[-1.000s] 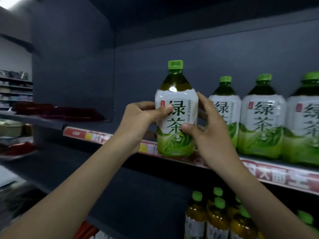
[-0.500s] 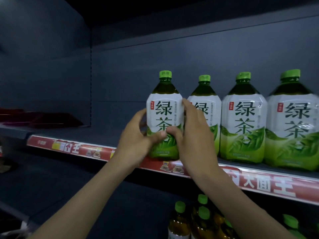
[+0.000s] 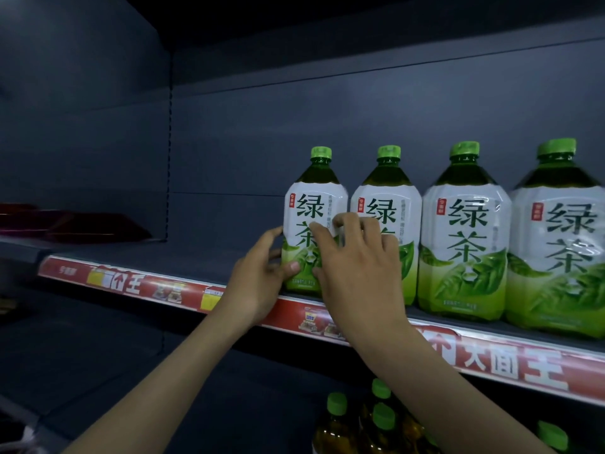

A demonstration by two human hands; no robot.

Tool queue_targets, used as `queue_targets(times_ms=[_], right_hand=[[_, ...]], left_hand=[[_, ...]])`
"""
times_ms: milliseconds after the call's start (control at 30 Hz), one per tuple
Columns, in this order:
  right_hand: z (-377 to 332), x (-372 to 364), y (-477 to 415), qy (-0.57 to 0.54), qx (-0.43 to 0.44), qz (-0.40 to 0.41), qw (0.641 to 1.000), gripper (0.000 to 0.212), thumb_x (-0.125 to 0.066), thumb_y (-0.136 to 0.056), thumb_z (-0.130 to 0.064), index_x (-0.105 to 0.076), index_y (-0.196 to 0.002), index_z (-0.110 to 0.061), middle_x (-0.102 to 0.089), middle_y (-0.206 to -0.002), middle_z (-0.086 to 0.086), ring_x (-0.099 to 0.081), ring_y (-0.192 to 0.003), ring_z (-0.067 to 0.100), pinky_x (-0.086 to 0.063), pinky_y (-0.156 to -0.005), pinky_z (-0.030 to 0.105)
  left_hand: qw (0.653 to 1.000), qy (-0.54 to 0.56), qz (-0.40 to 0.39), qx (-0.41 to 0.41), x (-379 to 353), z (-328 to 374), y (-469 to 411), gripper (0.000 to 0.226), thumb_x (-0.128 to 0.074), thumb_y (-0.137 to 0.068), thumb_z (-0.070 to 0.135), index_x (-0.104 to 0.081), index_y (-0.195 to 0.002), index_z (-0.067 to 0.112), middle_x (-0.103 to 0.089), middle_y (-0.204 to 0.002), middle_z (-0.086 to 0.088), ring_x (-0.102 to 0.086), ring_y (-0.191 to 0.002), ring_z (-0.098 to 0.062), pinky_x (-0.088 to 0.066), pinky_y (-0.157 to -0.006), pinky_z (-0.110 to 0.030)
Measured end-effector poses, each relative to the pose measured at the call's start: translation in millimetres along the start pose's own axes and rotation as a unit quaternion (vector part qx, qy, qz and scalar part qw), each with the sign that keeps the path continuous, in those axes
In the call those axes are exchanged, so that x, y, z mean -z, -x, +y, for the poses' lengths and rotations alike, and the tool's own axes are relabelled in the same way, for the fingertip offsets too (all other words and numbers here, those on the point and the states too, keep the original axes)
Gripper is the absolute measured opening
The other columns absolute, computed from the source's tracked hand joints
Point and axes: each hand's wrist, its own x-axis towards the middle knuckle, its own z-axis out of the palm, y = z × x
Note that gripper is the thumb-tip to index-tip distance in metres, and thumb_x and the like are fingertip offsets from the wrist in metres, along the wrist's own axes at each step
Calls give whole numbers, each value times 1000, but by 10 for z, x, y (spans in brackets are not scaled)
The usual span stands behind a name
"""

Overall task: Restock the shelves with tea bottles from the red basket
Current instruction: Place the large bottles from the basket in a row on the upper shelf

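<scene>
Head view, placing step. The tea bottle (image 3: pixel 314 204) stands upright on the shelf (image 3: pixel 183 257), at the left end of a row, just beside the second bottle (image 3: pixel 393 198); two more bottles (image 3: pixel 465 244) follow to the right, labels facing out. My left hand (image 3: pixel 258 283) grips the tea bottle low on its left side, with the thumb on the green part of the label. My right hand (image 3: pixel 357 267) lies across the front with bent fingertips on the white label, partly covering the second bottle.

I judge the bottle to be set down and the step to be final squaring of its label and line. The next move calls for releasing both hands without nudging the row, then fetching another bottle from the red basket, which is out of view. Bare shelf to the left offers the next place. Smaller bottles (image 3: pixel 337 421) stand on the level below.
</scene>
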Motion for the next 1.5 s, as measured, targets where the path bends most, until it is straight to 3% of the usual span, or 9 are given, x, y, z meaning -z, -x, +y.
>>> queue_targets(times_ms=[333, 533, 633, 733, 900, 1033, 1233, 1367, 1500], right_hand=[[36, -26, 46, -24, -17, -10, 1000, 68, -92, -51, -23, -66, -114, -20, -60, -108, 8, -54, -102, 32, -43, -74, 42], [36, 20, 61, -28, -4, -20, 999, 55, -83, -64, -20, -65, -116, -17, -58, -108, 11, -53, -103, 33, -43, -75, 42], [-18, 68, 109, -30, -1, -38, 999, 45, -77, -69, -19, -66, -113, -14, -56, -108, 14, -52, -102, 36, -42, -75, 43], [-198, 136, 239, -59, 20, -42, 997, 41, -73, -69, -17, -68, -109, -11, -58, -107, 17, -54, -100, 38, -42, -74, 42], [-893, 309, 707, -185, 96, -91, 974, 34, -64, -83, -22, -63, -116, -11, -55, -113, 17, -53, -102, 38, -45, -76, 45], [-1637, 424, 1216, -302, 147, -192, 922, 35, -55, -95, -22, -54, -129, -12, -49, -123, 15, -46, -113, 35, -46, -86, 47], [-2926, 584, 2318, -455, 185, -313, 813, 31, -53, -94, -19, -56, -125, -14, -48, -124, 13, -46, -116, 33, -46, -88, 45], [-3689, 803, 3180, -505, 209, -422, 724, 31, -55, -93, -21, -57, -123, -13, -50, -122, 14, -53, -111, 35, -50, -85, 42], [-4264, 1029, 4058, -521, 222, -562, 603, 35, -59, -91, -22, -58, -125, -16, -52, -124, 12, -55, -115, 33, -49, -94, 39]], left_hand=[[999, -12, -38, -3, -23, -41, -53, 52, -57, -96, 8, -43, -140, 31, -66, -122, 7, -64, -109, -6, -50, -101, -39], [978, -195, -54, -43, -18, 73, 81, 54, -50, -100, 22, -28, -149, 30, -63, -129, 1, -60, -111, -15, -45, -90, -25], [928, -361, -50, -80, 63, 62, 249, 57, -47, -100, 30, -23, -152, 24, -58, -131, -8, -56, -116, -27, -48, -90, -36], [860, -491, -17, -135, 279, 3, 579, 54, -43, -99, 28, -33, -149, 9, -53, -139, -12, -47, -130, -32, -42, -104, -43], [791, -609, -13, -60, 874, -220, 1562, 56, -45, -99, 27, -32, -150, 9, -44, -148, -14, -31, -143, -35, -28, -115, -47], [745, -665, -17, 52, 1476, -532, 2579, 55, -51, -93, 21, -41, -145, 7, -49, -143, -15, -37, -138, -37, -33, -110, -50], [699, -664, -12, 265, 2207, -857, 4438, 50, -44, -87, 27, -51, -133, 7, -61, -124, -15, -52, -120, -37, -48, -93, -47], [694, -565, 32, 444, 2453, -1100, 5637, 48, -50, -93, 23, -46, -139, 8, -57, -131, -16, -51, -121, -37, -47, -96, -47], [686, -420, 172, 569, 2442, -1334, 6644, 50, -63, -84, 14, -54, -133, 9, -63, -127, -15, -58, -118, -34, -47, -94, -38]])
